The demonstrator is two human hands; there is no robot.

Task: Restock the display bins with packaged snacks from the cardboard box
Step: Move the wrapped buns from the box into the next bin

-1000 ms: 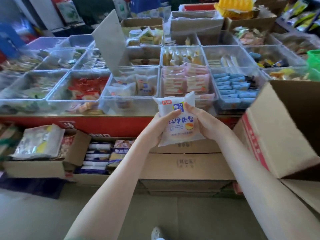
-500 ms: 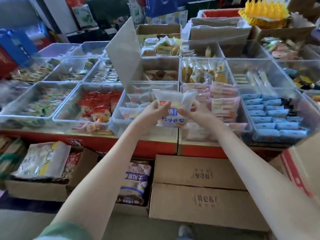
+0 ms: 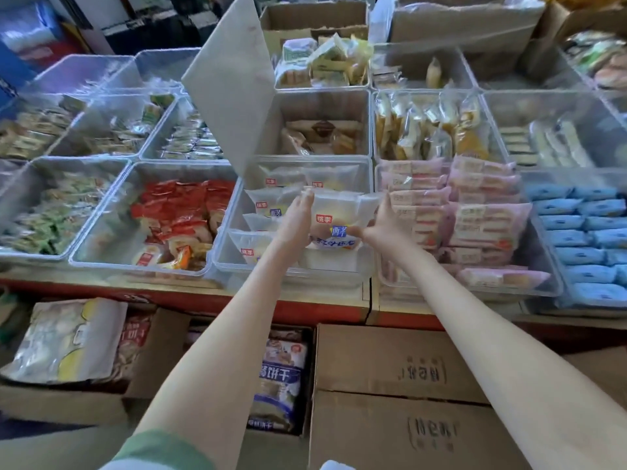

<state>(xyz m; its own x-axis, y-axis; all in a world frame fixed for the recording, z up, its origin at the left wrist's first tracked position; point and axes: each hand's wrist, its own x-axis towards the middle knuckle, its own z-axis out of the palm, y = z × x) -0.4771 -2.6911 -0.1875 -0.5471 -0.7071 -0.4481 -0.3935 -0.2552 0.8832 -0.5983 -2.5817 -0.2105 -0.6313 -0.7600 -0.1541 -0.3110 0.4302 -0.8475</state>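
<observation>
blue packets [image 3: 583, 239] run off the right edge — print on white packet [image 3: 339, 215] unreadable.

You held a white snack packet [image 3: 339, 215] between both hands over the clear bin [image 3: 291, 278] of matching packets, your left hand [image 3: 296, 220] flat against its left edge, your right hand [image 3: 383, 227] pinching its right side, thumb on the front. Red packets [image 3: 179, 212] lay in the bin to its left, pink packets [image 3: 475, 212] in the one to its right.

left arm [image 3: 217, 351]: bare forearm, green sleeve [image 3: 163, 449] at upper arm | right arm [image 3: 509, 361]: bare to frame edge | left hand [image 3: 295, 218], right hand [image 3: 383, 225]: both bare
</observation>
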